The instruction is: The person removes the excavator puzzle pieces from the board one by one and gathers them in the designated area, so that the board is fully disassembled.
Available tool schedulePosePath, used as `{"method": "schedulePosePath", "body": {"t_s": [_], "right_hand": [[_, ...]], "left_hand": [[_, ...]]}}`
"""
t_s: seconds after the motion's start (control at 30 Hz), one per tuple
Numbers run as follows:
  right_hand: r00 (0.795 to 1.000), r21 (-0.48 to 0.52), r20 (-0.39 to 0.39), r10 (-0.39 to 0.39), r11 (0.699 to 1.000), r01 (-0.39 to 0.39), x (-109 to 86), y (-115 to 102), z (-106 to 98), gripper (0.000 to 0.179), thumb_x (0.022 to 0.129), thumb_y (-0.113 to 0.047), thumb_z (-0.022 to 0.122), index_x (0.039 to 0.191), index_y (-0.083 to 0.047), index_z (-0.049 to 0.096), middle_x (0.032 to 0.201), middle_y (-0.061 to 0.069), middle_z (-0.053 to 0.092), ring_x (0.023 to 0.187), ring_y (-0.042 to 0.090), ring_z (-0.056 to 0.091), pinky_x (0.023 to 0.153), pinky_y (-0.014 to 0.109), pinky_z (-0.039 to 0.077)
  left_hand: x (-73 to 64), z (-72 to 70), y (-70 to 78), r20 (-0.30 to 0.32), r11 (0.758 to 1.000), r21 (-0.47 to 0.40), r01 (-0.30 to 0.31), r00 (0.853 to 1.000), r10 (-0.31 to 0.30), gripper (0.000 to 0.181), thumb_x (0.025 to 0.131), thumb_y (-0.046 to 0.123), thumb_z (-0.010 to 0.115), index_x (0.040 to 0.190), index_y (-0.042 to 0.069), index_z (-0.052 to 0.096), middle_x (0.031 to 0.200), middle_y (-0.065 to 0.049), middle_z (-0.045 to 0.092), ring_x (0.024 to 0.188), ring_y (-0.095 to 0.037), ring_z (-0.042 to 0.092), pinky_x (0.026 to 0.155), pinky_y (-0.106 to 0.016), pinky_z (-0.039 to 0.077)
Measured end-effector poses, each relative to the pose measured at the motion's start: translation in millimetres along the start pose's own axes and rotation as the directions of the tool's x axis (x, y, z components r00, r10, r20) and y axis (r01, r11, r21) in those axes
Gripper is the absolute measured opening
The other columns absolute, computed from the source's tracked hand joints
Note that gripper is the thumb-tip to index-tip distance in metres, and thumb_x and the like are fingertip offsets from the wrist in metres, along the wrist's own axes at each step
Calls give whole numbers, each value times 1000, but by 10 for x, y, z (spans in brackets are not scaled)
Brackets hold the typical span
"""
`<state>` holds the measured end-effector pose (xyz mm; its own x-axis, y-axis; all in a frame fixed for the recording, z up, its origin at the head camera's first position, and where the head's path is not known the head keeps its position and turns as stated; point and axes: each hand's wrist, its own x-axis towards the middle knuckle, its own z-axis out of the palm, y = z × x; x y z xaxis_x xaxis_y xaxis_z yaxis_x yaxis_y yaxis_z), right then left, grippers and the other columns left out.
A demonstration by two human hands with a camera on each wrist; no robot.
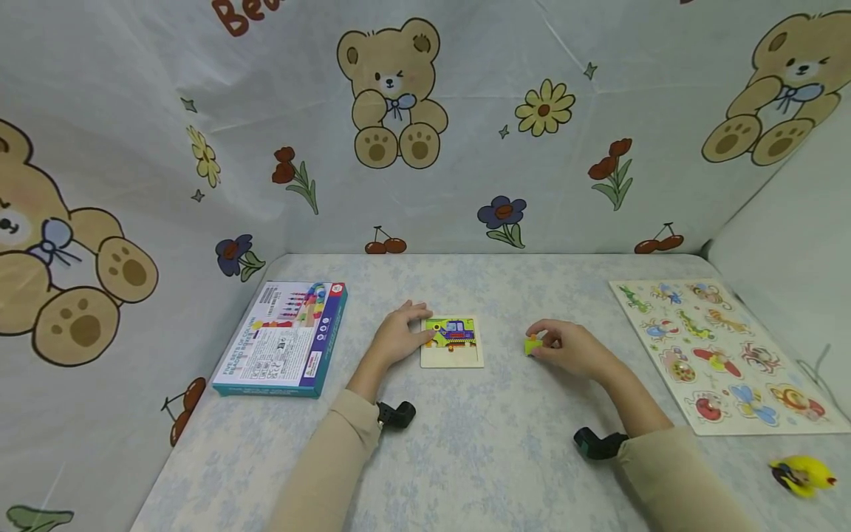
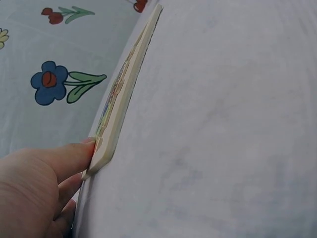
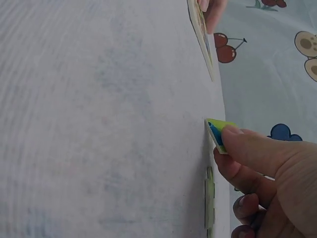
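A small wooden jigsaw puzzle board [image 1: 453, 360] lies on the table with a purple and yellow-green vehicle picture in its frame. My left hand [image 1: 400, 336] holds its left side, the thumb on the picture and the other fingers by the edge. In the left wrist view, the pale board [image 2: 119, 119] appears nearly edge-on. To the right of the board, my right hand [image 1: 565, 347] pinches a green and blue puzzle piece [image 3: 217, 135] between thumb and forefinger. More green-edged pieces [image 3: 210, 198] lie on the table below that hand, mostly hidden in the head view.
At left lies a flat puzzle box [image 1: 279, 340] with a teal edge. On the right is a larger board with insect pictures [image 1: 721, 347], and a yellow toy duck [image 1: 804, 475] sits near the front right. A bear-print cloth [image 1: 459, 199] hangs behind the table.
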<state>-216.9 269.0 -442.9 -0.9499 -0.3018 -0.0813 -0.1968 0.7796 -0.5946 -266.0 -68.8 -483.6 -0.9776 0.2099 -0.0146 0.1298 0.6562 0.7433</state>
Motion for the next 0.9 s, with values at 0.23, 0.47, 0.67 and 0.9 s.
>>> {"method": "schedulePosePath", "body": {"t_s": [0.23,0.47,0.67,0.9], "right_hand": [[1000,-49,-7,1,999,-1,43,37,44,32,90,-18,73,121,-14,66,93,3,66,80,16,56,71,32,46],[997,-206,-79,-10,979,-6,56,-15,87,32,85,-23,79,115,-15,71,90,0,64,86,20,52,74,34,42],[995,-212,-103,1,977,-23,57,-52,102,30,85,-24,79,113,-15,72,91,2,63,90,23,50,74,38,41],[990,-162,-130,-54,986,32,102,-55,156,28,90,-25,73,115,-13,71,86,-1,61,80,19,48,70,33,40]], "left_hand": [[4,16,-4,-5,1000,3,-7,1000,7,42,92,35,71,132,23,65,152,10,49,152,-15,24,124,-52,18],[-4,27,-8,-13,1000,10,-13,1000,13,43,93,35,70,133,23,65,152,10,49,152,-15,24,124,-52,19],[-26,42,-32,-20,998,35,-45,999,46,44,94,36,67,135,22,63,152,8,48,153,-16,24,125,-51,17],[-99,81,13,-15,993,87,-83,996,84,42,102,34,53,142,20,57,156,2,44,154,-22,22,126,-49,13]]}}
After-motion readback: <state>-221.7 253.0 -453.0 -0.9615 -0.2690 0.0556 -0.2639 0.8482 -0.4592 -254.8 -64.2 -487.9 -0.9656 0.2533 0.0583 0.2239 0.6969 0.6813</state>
